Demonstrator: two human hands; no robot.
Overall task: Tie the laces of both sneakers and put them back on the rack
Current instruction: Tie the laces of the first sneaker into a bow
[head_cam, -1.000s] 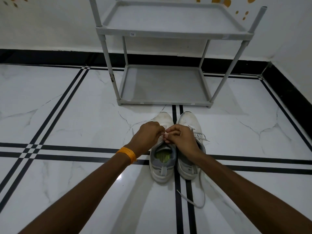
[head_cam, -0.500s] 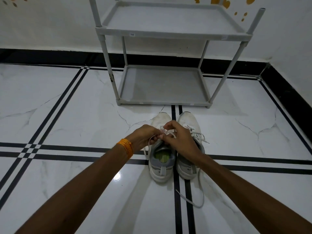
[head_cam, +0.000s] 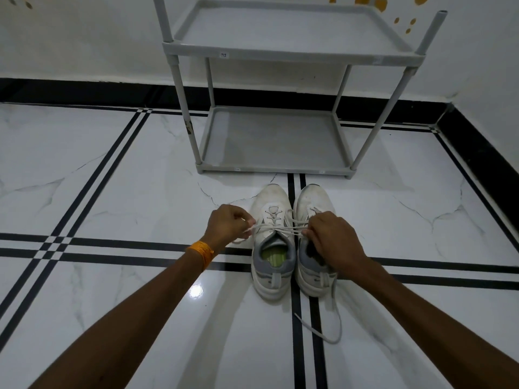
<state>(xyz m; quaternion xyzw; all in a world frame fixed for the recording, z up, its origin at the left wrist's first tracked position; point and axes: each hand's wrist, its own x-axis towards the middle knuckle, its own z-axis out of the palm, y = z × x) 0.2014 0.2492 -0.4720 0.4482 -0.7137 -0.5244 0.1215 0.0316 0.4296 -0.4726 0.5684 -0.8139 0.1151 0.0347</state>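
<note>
Two white sneakers with grey heels stand side by side on the floor, toes toward the rack. The left sneaker (head_cam: 273, 248) has its lace (head_cam: 276, 228) stretched sideways across its tongue. My left hand (head_cam: 229, 224) pinches one part of that lace to the left of the shoe. My right hand (head_cam: 331, 238) pinches the other part, over the right sneaker (head_cam: 314, 200). The right sneaker's lace (head_cam: 332, 318) trails loose on the floor behind its heel. The grey two-shelf rack (head_cam: 275, 169) stands just beyond the toes.
The floor is glossy white marble tile with black stripes (head_cam: 112, 242). A black skirting (head_cam: 477, 153) and white walls close the back and right side. Both rack shelves hold nothing. An orange band (head_cam: 203, 252) circles my left wrist.
My hands were together over the left sneaker's tongue. They have pulled apart sideways, drawing its lace taut between them.
</note>
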